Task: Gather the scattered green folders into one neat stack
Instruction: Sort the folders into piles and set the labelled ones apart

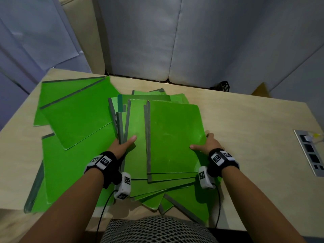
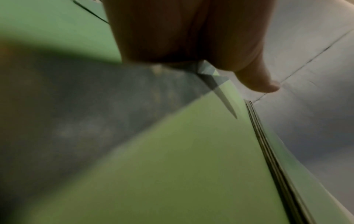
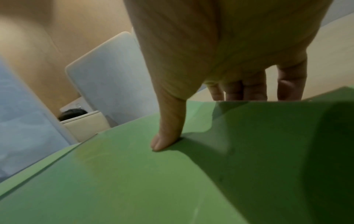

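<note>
Several green folders with grey spines lie fanned over a light wooden table (image 1: 245, 128). The middle pile (image 1: 175, 137) sits between my hands. My left hand (image 1: 122, 146) is at the pile's left side, thumb laid on a folder and fingers hidden among the grey spines. My right hand (image 1: 208, 142) grips the top folder's right edge, with the thumb (image 3: 166, 136) pressed on its face and the fingers (image 3: 245, 91) curled down over the edge. In the left wrist view my left hand (image 2: 182, 37) hovers close over blurred green folders (image 2: 182, 159). More folders lie at the left (image 1: 75, 116).
A large folder (image 1: 70, 172) reaches the table's near left edge, and others (image 1: 184, 199) stick out over the front edge. A metal socket panel (image 1: 308, 151) is set in the table at the right. Grey partition panels (image 1: 175, 41) stand behind the far edge, with a black mesh holder (image 1: 224, 86) beside them.
</note>
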Demonstrator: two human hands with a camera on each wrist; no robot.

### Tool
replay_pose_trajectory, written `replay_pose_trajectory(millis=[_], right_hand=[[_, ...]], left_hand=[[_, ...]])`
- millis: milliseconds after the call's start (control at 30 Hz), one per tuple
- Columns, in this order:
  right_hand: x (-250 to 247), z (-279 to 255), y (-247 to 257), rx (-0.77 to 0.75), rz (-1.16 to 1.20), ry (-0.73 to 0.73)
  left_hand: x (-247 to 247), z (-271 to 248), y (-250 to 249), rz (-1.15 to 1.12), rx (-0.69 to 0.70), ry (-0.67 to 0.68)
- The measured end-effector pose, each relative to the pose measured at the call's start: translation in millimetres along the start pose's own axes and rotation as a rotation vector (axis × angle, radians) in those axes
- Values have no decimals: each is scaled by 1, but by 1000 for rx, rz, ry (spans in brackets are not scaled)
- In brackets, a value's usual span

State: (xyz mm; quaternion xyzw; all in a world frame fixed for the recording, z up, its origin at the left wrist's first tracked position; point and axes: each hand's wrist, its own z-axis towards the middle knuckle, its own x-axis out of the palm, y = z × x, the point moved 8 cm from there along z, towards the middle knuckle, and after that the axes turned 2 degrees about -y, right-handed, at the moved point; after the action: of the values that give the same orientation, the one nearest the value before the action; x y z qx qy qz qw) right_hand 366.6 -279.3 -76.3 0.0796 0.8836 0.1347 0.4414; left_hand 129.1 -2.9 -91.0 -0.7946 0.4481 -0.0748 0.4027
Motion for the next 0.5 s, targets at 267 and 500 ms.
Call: replay_pose_trajectory(millis=[267, 500], right_hand=[[32, -22, 37, -104, 114, 60], [25, -22, 25, 31, 418, 83]], left_hand=[[8, -3, -6, -154, -34, -4], [16, -11, -5, -238, 57, 131]])
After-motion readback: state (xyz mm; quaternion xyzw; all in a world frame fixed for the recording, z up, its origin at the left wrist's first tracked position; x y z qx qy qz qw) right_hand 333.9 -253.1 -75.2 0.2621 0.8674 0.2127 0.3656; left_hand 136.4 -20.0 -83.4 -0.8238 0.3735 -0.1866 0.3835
